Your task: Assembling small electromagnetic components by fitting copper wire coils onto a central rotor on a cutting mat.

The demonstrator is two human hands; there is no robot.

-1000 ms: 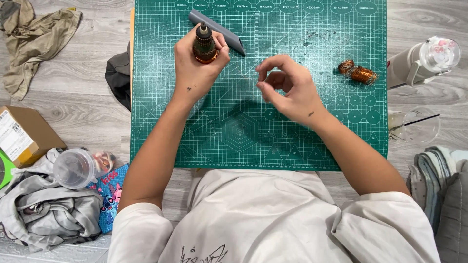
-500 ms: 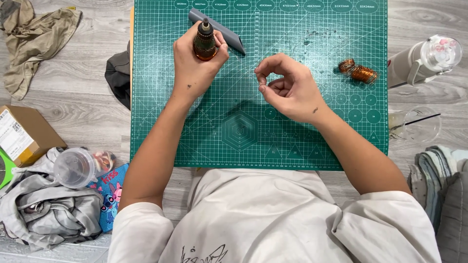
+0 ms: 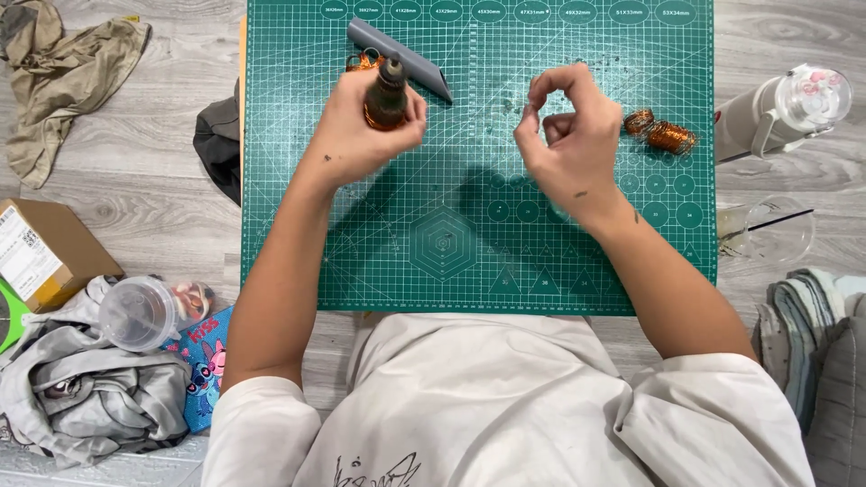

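Observation:
My left hand [image 3: 361,131] is wrapped around a small motor rotor wound with copper wire [image 3: 386,95], held upright above the green cutting mat [image 3: 451,243]. My right hand [image 3: 568,135] hovers over the mat to the right, thumb and forefinger pinched together; whether a thin wire runs between them I cannot tell. A grey flat strip [image 3: 401,59] lies on the mat just behind my left hand. Two copper-wound coils [image 3: 660,133] lie on the mat to the right of my right hand.
A white bottle with a clear cap [image 3: 780,113] lies right of the mat, with a clear cup [image 3: 767,230] below it. At left lie a tan cloth [image 3: 63,68], a cardboard box [image 3: 41,252], a plastic cup [image 3: 135,311] and grey clothing [image 3: 81,397]. Folded cloth [image 3: 812,316] sits at right.
My right hand has lifted and shifted slightly up the mat, fingers still pinched. My left hand keeps hold of the rotor, nearly in the same spot.

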